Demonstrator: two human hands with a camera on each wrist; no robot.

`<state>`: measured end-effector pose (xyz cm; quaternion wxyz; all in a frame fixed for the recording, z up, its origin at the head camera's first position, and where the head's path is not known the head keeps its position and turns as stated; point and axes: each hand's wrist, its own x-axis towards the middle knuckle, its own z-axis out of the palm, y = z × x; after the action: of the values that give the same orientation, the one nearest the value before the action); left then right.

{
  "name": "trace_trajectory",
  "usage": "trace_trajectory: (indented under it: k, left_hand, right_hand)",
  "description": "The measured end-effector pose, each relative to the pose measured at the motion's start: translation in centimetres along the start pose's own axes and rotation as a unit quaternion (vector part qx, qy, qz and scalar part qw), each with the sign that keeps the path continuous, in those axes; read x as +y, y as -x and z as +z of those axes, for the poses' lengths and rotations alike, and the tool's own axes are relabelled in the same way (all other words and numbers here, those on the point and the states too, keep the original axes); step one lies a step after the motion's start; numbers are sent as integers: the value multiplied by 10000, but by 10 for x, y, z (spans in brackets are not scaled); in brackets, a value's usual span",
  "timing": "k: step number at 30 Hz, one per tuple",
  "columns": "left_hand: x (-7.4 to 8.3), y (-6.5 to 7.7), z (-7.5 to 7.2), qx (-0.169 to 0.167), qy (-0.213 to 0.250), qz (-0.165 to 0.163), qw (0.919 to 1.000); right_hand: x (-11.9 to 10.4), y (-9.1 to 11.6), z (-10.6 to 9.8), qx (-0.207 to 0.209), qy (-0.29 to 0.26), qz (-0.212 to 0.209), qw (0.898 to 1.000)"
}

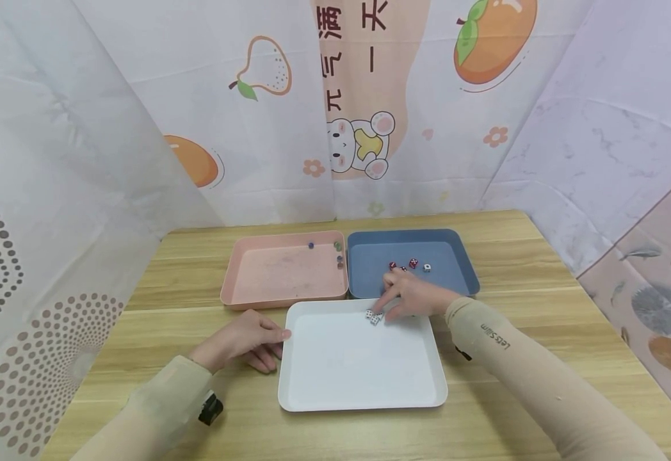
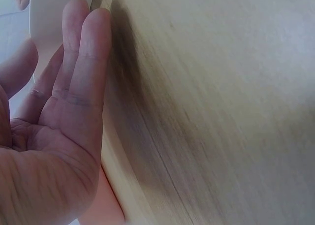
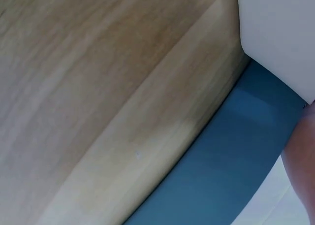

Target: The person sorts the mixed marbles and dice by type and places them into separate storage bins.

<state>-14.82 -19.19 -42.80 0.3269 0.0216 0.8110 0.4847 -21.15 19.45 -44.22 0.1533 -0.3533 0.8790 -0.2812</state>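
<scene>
A white tray [image 1: 364, 365] lies in front on the table. My left hand [image 1: 255, 342] holds its left rim, thumb over the edge and the other fingers along the outer wall; in the left wrist view those fingers [image 2: 88, 62] are nearly straight. Several white dice [image 1: 374, 318] sit at the tray's back edge. My right hand [image 1: 413, 296] reaches over that edge from the right, index finger and thumb spread beside the dice. Its other fingers hang over the blue tray [image 1: 468, 266], near several red dice [image 1: 413, 263] and one white die [image 1: 427, 267].
Left of the blue tray stands a pink tray [image 1: 272, 272], with several small blue and green pieces [image 1: 339, 246] near its right wall. All three trays stand close together on the wooden table [image 1: 543, 333]. A printed curtain [image 1: 243, 160] hangs behind the table.
</scene>
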Motion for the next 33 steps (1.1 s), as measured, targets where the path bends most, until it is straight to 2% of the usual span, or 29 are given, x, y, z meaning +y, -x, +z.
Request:
trace_trajectory:
  k: [16, 25, 33]
  left_hand:
    - [0, 0, 1, -1, -16, -12, 10000]
    - [0, 0, 1, 22, -34, -31, 10000]
    - [0, 0, 1, 8, -17, -26, 10000]
  right_hand:
    - [-1, -1, 1, -19, 294, 13, 9996]
    - [-2, 0, 3, 188, 657, -350, 9970]
    - [-2, 0, 5, 294, 816, -509, 9949]
